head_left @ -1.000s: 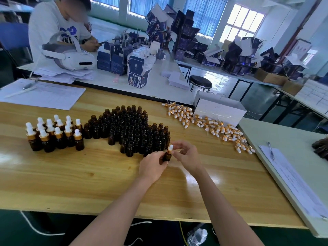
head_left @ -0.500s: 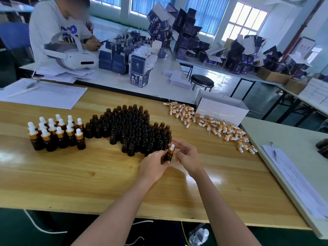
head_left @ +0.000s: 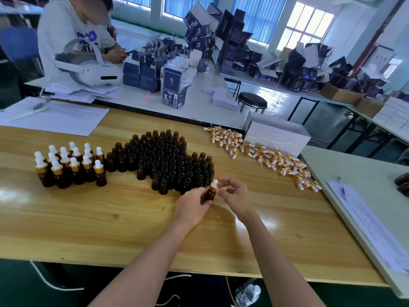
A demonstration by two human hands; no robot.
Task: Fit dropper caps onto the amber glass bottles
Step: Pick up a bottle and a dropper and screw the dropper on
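Left hand: the left hand (head_left: 191,207) reaches up from the bottom edge on a bare arm. Its fingers curl round the side of a small brown glass bottle (head_left: 207,195) and hold it upright, just above the long wooden table (head_left: 88,218).
Right hand: the right hand (head_left: 234,196) comes in from the right, also on a bare arm. Its thumb and fingertips (head_left: 219,180) pinch the white and gold dropper cap (head_left: 214,185).
Cap: it sits on top of the held bottle, white bulb up.
Where the bottle is: between the two hands, just in front of the big bunch of bottles.
Open bottles: a tight bunch of open brown bottles (head_left: 163,160) stands in the middle of the table. I cannot tell if anything is in them.
Capped bottles: a smaller bunch of capped bottles (head_left: 70,165) stands to the left, touching the open ones.
Loose caps: a long pile of loose caps (head_left: 265,156) lies on the table to the right.
White box: a white cardboard box (head_left: 276,134) sits just behind the pile. What is in it is hidden.
Papers: printed paper sheets (head_left: 55,116) lie at the far left of the table.
Next table: a sheet with a pen (head_left: 340,185) on it.
Behind: another person (head_left: 73,29) sits by a white headset (head_left: 88,69) and dark blue boxes (head_left: 152,72).
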